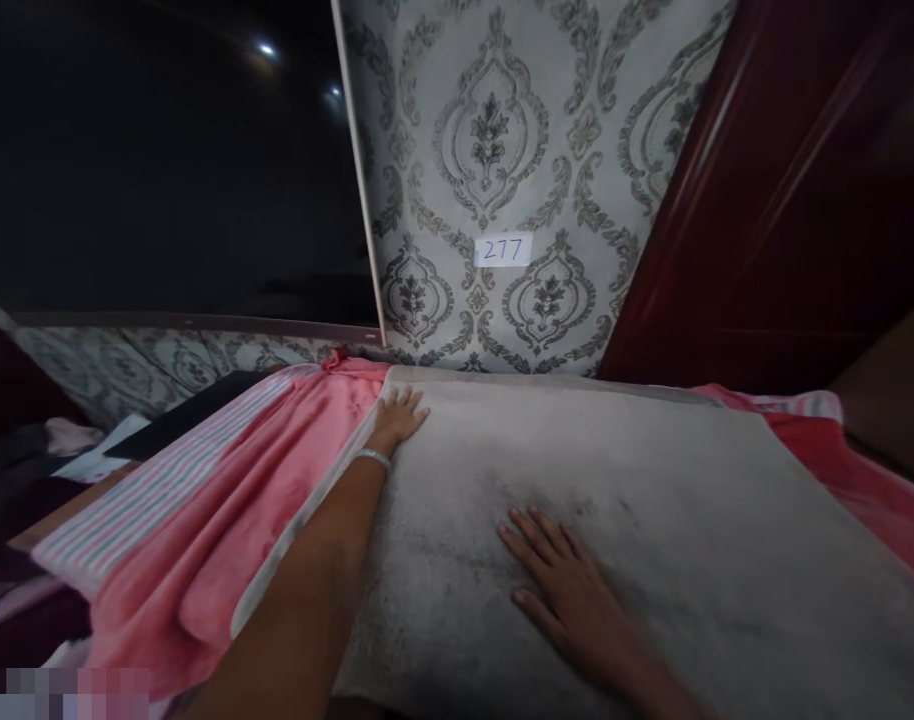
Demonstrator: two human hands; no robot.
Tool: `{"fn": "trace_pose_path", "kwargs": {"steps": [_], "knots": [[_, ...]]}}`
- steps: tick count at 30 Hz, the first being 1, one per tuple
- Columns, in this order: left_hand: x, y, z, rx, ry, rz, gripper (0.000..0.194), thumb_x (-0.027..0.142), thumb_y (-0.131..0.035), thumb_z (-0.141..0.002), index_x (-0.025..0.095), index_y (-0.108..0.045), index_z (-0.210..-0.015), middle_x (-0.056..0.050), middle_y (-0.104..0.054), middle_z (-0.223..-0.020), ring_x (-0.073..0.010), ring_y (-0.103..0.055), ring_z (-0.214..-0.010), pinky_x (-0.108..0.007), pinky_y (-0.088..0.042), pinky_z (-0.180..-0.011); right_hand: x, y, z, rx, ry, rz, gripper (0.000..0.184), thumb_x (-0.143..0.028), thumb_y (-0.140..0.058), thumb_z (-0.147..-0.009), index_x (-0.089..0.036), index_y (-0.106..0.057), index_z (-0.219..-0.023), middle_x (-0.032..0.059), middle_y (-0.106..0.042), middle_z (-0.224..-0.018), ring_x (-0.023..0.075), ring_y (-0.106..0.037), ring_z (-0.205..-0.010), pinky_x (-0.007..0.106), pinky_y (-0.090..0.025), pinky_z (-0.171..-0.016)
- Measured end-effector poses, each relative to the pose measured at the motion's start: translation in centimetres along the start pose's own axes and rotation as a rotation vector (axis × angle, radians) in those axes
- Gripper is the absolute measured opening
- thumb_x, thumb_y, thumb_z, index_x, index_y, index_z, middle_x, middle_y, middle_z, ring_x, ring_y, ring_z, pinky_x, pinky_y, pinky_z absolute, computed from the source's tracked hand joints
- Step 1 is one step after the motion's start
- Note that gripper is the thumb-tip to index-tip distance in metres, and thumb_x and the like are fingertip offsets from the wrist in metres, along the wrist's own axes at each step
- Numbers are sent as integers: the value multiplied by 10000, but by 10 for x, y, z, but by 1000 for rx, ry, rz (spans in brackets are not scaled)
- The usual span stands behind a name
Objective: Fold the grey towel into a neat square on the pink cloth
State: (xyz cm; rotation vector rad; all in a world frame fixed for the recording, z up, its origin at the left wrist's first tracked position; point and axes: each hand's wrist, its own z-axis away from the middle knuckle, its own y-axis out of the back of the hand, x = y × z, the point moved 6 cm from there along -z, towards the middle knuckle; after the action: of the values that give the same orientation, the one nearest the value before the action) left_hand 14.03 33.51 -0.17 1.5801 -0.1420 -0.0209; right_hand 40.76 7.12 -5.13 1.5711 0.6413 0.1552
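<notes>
Cloth (494, 445) beneath hands (401, 416) (566, 590), near-right corner unseen

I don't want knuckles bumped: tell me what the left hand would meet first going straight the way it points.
Past the far edge of the grey cloth, the left hand would probably meet the patterned wall first; the gap is hard to judge.
</notes>
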Motion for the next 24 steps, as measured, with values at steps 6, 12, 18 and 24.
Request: {"fn": "trace_pose_path", "kwargs": {"steps": [6,12,18,24], "knots": [[-3,10,-10,-17,89,-18,698,565,-256,-976,246,-273,-1598,-107,-177,-1689,-354,-161,-1547,-620,-201,-1202,-5,10,-2,-58,-42,-50,606,-527,-408,-1032,-389,-229,-1594,-19,-156,-1661,288,-117,-1539,588,-152,-1239],[9,39,18,-145,-34,-18,592,530,-344,-984,221,-518,-1457,-146,-496,-1529,-334,-453,-1409,-545,-331,-1145,-9,17,-4,-39,-35,-71,599,-513,-410,-1034,-377,-248,-1594,-13,-158,-1666,269,-103,-1542,555,-120,-1246],[23,12,122,-128,-271,-66,639,534,-361,-976,286,-357,-1565,-89,-270,-1662,-320,-227,-1536,-568,-219,-1211,-12,24,-7,-39,-40,-79,605,-524,-434,-1027,-333,-309,-1587,3,-197,-1662,260,-92,-1543,546,-109,-1244],[-20,3,156,56,-104,-152,671,437,-247,-989,121,-314,-1576,-187,-247,-1654,-332,-226,-1535,-613,-233,-1191,-13,32,-10,5,-26,-66,610,-565,-423,-1031,-316,-332,-1580,19,-226,-1657,265,-123,-1536,540,-127,-1237]]}}
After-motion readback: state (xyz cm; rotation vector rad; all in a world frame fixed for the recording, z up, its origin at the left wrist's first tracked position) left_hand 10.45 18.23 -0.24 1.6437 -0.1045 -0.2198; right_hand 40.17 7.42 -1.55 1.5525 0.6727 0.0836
